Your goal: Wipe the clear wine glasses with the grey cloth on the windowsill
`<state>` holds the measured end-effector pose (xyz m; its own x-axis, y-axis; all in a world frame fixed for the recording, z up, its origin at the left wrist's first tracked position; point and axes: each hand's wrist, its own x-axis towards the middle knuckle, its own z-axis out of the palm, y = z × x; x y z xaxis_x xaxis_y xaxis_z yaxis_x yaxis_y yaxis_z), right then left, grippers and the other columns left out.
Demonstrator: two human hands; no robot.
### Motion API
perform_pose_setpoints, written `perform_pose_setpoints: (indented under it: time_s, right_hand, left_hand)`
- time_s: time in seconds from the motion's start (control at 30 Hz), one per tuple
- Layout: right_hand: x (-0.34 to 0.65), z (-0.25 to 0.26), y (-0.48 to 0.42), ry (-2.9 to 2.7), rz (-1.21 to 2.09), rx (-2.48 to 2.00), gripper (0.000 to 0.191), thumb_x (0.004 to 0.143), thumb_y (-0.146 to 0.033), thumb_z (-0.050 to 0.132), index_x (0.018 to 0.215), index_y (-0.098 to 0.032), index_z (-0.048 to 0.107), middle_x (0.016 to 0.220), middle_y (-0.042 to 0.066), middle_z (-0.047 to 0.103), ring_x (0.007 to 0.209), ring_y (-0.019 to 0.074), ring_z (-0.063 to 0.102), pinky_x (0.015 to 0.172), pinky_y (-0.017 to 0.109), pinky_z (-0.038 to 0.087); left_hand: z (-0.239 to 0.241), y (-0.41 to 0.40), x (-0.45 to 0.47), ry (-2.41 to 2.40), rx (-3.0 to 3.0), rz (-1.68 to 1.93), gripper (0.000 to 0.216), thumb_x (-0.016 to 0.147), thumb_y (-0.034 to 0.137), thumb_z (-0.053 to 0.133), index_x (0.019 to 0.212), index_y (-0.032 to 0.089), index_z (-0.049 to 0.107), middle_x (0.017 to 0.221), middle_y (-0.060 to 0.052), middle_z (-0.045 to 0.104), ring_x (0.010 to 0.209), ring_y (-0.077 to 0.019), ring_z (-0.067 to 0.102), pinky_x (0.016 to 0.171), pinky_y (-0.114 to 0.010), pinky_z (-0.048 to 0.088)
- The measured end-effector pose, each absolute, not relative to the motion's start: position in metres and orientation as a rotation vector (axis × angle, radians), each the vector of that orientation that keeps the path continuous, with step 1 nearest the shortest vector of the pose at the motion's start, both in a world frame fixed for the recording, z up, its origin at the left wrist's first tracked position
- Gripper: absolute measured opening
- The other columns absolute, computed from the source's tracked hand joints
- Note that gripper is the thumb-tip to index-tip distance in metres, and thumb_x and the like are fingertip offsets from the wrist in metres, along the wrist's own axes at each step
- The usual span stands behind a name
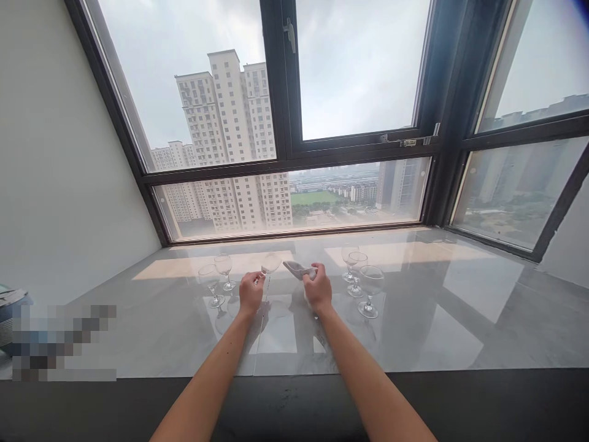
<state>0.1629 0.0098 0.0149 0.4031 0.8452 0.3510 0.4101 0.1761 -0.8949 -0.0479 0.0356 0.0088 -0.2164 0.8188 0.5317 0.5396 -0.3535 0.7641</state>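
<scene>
My left hand (251, 293) is closed around the stem of a clear wine glass (271, 263), whose bowl tilts up to the right. A folded greyish cloth (297, 268) is pinched in my right hand (318, 288), with its pointed end toward the glass but apart from it. Left of my hands stand two upright stemmed glasses, a nearer glass (210, 277) and a farther glass (223, 265). To the right are three more upright glasses in a slanting row: a near glass (370, 280), a middle glass (358, 263) and a far glass (350, 253).
The glossy grey tiled sill (442, 307) carries reflections and patches of sunlight. Behind it rises a dark-framed window (211, 173), with a white wall (69, 153) to the left. Some partly blurred items (13, 313) sit at the far left edge.
</scene>
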Motion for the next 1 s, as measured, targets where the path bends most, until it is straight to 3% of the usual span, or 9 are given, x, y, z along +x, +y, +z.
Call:
perform_pose_setpoints:
  time_s: [0.1, 0.2, 0.37, 0.5, 0.67, 0.77, 0.87, 0.93, 1.0]
  right_hand:
    - [0.158, 0.014, 0.009, -1.401, 0.629, -1.360, 0.040, 0.077, -0.033, 0.054, 0.116, -0.023, 0.055, 0.089, 0.004, 0.069, 0.080, 0.0223, 0.063, 0.071, 0.032, 0.044]
    - [0.154, 0.015, 0.008, -1.477, 0.787, -1.177, 0.035, 0.081, -0.039, 0.055, 0.113, -0.023, 0.057, 0.091, 0.003, 0.072, 0.087, 0.0218, 0.066, 0.081, 0.035, 0.047]
    - [0.153, 0.019, 0.005, -1.387, 0.811, -0.956, 0.054, 0.077, -0.046, 0.069, 0.123, -0.024, 0.049, 0.111, 0.009, 0.071, 0.110, 0.0245, 0.063, 0.095, 0.042, 0.046]
    - [0.148, 0.018, 0.004, -1.438, 0.988, -0.807, 0.067, 0.070, -0.043, 0.077, 0.126, -0.023, 0.045, 0.111, 0.010, 0.070, 0.103, 0.0239, 0.067, 0.090, 0.041, 0.051]
    - [0.142, 0.015, 0.006, -1.470, 0.958, -0.773, 0.059, 0.071, -0.036, 0.076, 0.121, -0.024, 0.048, 0.098, 0.005, 0.073, 0.097, 0.0226, 0.069, 0.089, 0.042, 0.051]
    - [0.142, 0.016, 0.006, -1.440, 0.893, -0.791, 0.061, 0.072, -0.035, 0.075, 0.124, -0.024, 0.046, 0.098, 0.005, 0.072, 0.096, 0.0219, 0.068, 0.085, 0.040, 0.053]
    - [0.145, 0.021, 0.004, -1.330, 0.775, -0.838, 0.066, 0.073, -0.038, 0.072, 0.130, -0.023, 0.041, 0.102, 0.007, 0.071, 0.093, 0.0213, 0.067, 0.079, 0.037, 0.054]
    - [0.148, 0.025, 0.002, -1.214, 0.677, -0.881, 0.068, 0.075, -0.040, 0.069, 0.133, -0.022, 0.037, 0.105, 0.008, 0.070, 0.091, 0.0208, 0.066, 0.076, 0.034, 0.053]
    - [0.151, 0.029, 0.000, -1.101, 0.581, -0.926, 0.069, 0.077, -0.042, 0.067, 0.134, -0.022, 0.034, 0.106, 0.008, 0.069, 0.092, 0.0202, 0.064, 0.074, 0.032, 0.052]
  left_hand:
    - [0.011, 0.040, -0.050, 1.297, 1.406, 1.593, 0.036, 0.076, 0.051, 0.064, 0.089, 0.018, 0.070, 0.093, -0.007, 0.070, 0.083, -0.0175, 0.062, 0.075, -0.030, 0.048]
    - [0.015, 0.038, -0.048, 1.064, 1.298, 1.503, 0.049, 0.070, 0.059, 0.069, 0.092, 0.015, 0.071, 0.097, -0.010, 0.071, 0.086, -0.0169, 0.063, 0.076, -0.030, 0.049]
    - [0.019, 0.031, -0.039, 1.064, 1.492, 1.390, 0.042, 0.075, 0.055, 0.068, 0.084, 0.015, 0.072, 0.090, -0.008, 0.071, 0.085, -0.0171, 0.063, 0.081, -0.032, 0.048]
    - [0.020, 0.023, -0.030, 1.092, 1.883, 1.330, 0.033, 0.081, 0.047, 0.064, 0.072, 0.016, 0.069, 0.078, -0.005, 0.067, 0.079, -0.0179, 0.061, 0.078, -0.032, 0.047]
    - [0.017, 0.017, -0.023, 1.044, 2.263, 1.154, 0.027, 0.091, 0.040, 0.053, 0.089, 0.021, 0.072, 0.099, -0.008, 0.069, 0.096, -0.0200, 0.062, 0.089, -0.034, 0.046]
    - [0.012, 0.019, -0.025, 1.144, 2.321, 1.095, 0.024, 0.084, 0.038, 0.063, 0.101, 0.023, 0.070, 0.107, -0.008, 0.067, 0.105, -0.0225, 0.059, 0.094, -0.036, 0.045]
    - [0.008, 0.019, -0.029, 1.221, 2.365, 0.936, 0.047, 0.071, 0.039, 0.075, 0.115, 0.023, 0.066, 0.115, -0.008, 0.064, 0.110, -0.0255, 0.056, 0.097, -0.039, 0.043]
    - [0.008, 0.018, -0.031, 1.244, 2.371, 0.864, 0.040, 0.073, 0.036, 0.073, 0.111, 0.023, 0.068, 0.112, -0.008, 0.064, 0.108, -0.0249, 0.056, 0.096, -0.038, 0.043]
    - [0.008, 0.018, -0.032, 1.286, 2.375, 0.858, 0.019, 0.078, 0.030, 0.065, 0.095, 0.023, 0.070, 0.103, -0.007, 0.066, 0.102, -0.0229, 0.058, 0.091, -0.036, 0.044]
